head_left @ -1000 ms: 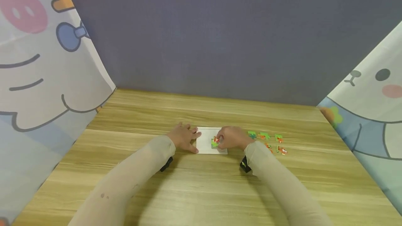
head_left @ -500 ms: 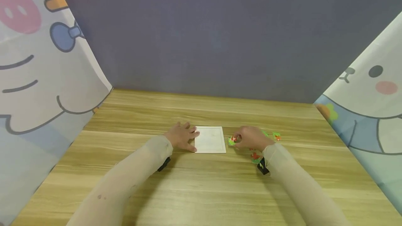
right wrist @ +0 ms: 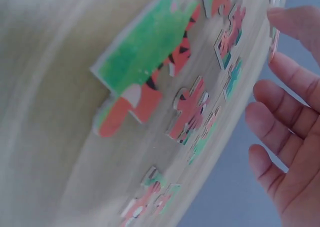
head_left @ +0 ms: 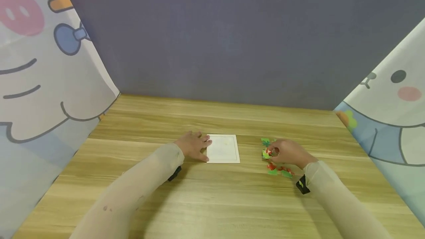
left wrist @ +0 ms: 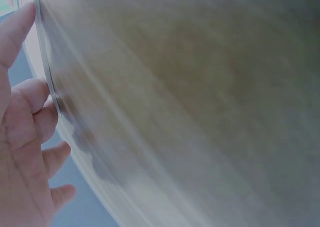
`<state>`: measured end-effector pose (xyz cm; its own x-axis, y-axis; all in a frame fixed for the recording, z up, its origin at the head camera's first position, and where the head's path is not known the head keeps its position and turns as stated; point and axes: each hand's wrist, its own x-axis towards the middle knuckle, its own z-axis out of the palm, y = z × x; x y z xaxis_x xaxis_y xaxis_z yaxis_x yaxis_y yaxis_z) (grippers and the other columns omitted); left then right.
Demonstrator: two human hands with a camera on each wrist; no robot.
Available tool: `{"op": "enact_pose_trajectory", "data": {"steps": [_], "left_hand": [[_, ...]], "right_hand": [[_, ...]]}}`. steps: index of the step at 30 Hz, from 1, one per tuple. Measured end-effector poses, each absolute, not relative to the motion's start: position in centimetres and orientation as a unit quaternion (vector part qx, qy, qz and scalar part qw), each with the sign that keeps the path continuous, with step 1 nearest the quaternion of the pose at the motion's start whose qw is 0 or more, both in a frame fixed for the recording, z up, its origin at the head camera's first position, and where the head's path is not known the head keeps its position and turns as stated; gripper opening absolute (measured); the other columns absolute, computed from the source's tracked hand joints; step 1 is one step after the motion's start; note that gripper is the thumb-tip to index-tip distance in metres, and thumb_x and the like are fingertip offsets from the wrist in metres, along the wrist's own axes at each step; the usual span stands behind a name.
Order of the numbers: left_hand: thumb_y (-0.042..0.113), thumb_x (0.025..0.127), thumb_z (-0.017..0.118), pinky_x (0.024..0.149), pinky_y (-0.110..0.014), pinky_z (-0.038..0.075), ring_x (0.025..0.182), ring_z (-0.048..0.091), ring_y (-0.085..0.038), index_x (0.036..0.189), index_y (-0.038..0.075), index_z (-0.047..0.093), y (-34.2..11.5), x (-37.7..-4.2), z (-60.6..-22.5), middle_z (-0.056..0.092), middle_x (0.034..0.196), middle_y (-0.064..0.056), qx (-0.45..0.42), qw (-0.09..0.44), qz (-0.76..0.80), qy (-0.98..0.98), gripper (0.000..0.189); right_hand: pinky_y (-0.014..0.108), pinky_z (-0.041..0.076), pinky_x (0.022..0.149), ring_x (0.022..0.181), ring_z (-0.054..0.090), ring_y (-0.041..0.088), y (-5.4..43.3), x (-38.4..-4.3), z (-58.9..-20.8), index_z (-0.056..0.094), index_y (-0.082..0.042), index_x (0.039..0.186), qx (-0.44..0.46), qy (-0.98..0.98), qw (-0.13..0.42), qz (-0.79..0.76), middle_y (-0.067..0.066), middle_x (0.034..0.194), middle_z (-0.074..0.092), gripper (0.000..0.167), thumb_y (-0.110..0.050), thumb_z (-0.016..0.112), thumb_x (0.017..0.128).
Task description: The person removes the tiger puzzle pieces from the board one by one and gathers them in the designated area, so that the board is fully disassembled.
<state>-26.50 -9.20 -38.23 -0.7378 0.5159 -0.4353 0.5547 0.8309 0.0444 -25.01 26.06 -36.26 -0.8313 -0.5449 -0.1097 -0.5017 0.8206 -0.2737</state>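
Note:
My left hand [head_left: 193, 146] rests at the left edge of a flat white puzzle board [head_left: 222, 149], its fingers spread. In the left wrist view, that hand's fingers [left wrist: 47, 122] touch the thin edge of the board [left wrist: 45, 52]. Off to the right, my right hand [head_left: 290, 153] pinches a green and red jigsaw piece [head_left: 266, 154] between thumb and forefinger. Seen from the right wrist, that piece [right wrist: 274, 39] is mostly edge-on, and the other fingers of the right hand [right wrist: 295, 117] are loosely bent.
Around the right hand lie several loose jigsaw pieces [head_left: 272, 169], green with orange-red; some are hidden under the hand. A large green piece with tiger stripes [right wrist: 142, 52] shows close up in the right wrist view. A grey wall [head_left: 212, 40] rises behind the wooden table [head_left: 206, 198].
The right hand has moved right, carrying the jigsaw piece from over the white board to among the loose pieces. The left hand has stayed at the board's edge.

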Motion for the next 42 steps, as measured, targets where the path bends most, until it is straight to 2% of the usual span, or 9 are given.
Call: {"op": "enact_pose_trajectory", "data": {"steps": [4,7,9,14,18,28,31,39,42], "left_hand": [[0.063,0.089,0.052,0.115,-0.052,0.011,0.145,0.013,-0.029,0.153,0.024,0.027,-9.2,-26.5,-38.1,0.017,0.159,0.005,0.286,0.221,-0.044,0.931,0.079],[0.063,0.088,0.052,0.114,-0.053,0.010,0.145,0.013,-0.030,0.153,0.025,0.028,-9.1,-26.5,-37.9,0.019,0.158,0.004,0.286,0.218,-0.046,0.932,0.079],[0.063,0.088,0.052,0.114,-0.053,0.010,0.145,0.013,-0.030,0.153,0.025,0.028,-9.1,-26.4,-37.8,0.019,0.158,0.004,0.285,0.216,-0.049,0.932,0.079],[0.063,0.088,0.052,0.114,-0.053,0.010,0.145,0.013,-0.030,0.153,0.025,0.027,-9.1,-26.4,-37.7,0.018,0.158,0.004,0.285,0.216,-0.056,0.932,0.079],[0.064,0.088,0.051,0.114,-0.053,0.010,0.145,0.013,-0.030,0.153,0.026,0.027,-9.2,-26.4,-37.8,0.018,0.158,0.004,0.285,0.215,-0.057,0.932,0.080],[0.064,0.088,0.051,0.115,-0.052,0.009,0.145,0.012,-0.029,0.153,0.025,0.026,-9.1,-26.3,-37.7,0.017,0.159,0.004,0.284,0.218,-0.049,0.932,0.080],[0.064,0.088,0.052,0.115,-0.053,0.009,0.145,0.013,-0.030,0.153,0.025,0.027,-9.1,-26.3,-37.6,0.018,0.158,0.004,0.284,0.217,-0.047,0.933,0.079],[0.064,0.087,0.052,0.115,-0.052,0.008,0.145,0.012,-0.030,0.153,0.026,0.027,-9.0,-26.3,-37.6,0.017,0.158,0.004,0.280,0.221,-0.046,0.933,0.080],[0.064,0.087,0.052,0.115,-0.052,0.008,0.145,0.012,-0.029,0.153,0.026,0.026,-9.0,-26.4,-37.6,0.017,0.159,0.005,0.278,0.223,-0.050,0.933,0.080]], "right_hand": [[0.026,0.034,0.055,0.059,0.038,0.005,26.6,-24.7,-36.2,0.070,-0.005,0.099,-0.263,0.950,0.100,-0.138,-0.009,0.069,0.049,0.023,-0.009,0.066,0.077],[0.026,0.032,0.055,0.058,0.037,0.006,26.9,-24.4,-36.2,0.067,-0.009,0.092,-0.257,0.950,0.104,-0.142,-0.008,0.066,0.047,0.017,-0.009,0.066,0.075],[0.026,0.035,0.056,0.060,0.040,0.005,27.1,-24.2,-36.3,0.064,-0.011,0.087,-0.258,0.951,0.105,-0.138,-0.009,0.068,0.049,0.013,-0.012,0.068,0.075],[0.028,0.044,0.060,0.066,0.048,0.005,28.2,-23.8,-36.6,0.068,-0.009,0.092,-0.255,0.952,0.101,-0.139,-0.008,0.079,0.058,0.018,-0.015,0.071,0.074],[0.029,0.046,0.062,0.068,0.049,0.005,29.1,-23.7,-36.8,0.069,-0.008,0.096,-0.252,0.952,0.092,-0.145,-0.008,0.082,0.059,0.023,-0.013,0.071,0.074],[0.026,0.035,0.057,0.062,0.038,0.005,30.1,-23.4,-36.5,0.066,-0.009,0.091,-0.244,0.953,0.096,-0.153,-0.009,0.070,0.047,0.018,-0.015,0.072,0.075],[0.027,0.036,0.057,0.063,0.039,0.006,30.2,-23.2,-36.4,0.066,-0.006,0.091,-0.243,0.953,0.095,-0.152,-0.007,0.072,0.050,0.020,-0.015,0.072,0.074],[0.030,0.047,0.062,0.070,0.050,0.006,31.4,-22.6,-36.8,0.070,-0.006,0.091,-0.247,0.959,0.064,-0.121,-0.005,0.084,0.063,0.024,-0.016,0.072,0.069],[0.029,0.047,0.062,0.069,0.048,0.004,32.1,-22.4,-37.0,0.071,-0.005,0.091,-0.251,0.958,0.067,-0.123,-0.006,0.084,0.063,0.024,-0.014,0.071,0.069]]}}
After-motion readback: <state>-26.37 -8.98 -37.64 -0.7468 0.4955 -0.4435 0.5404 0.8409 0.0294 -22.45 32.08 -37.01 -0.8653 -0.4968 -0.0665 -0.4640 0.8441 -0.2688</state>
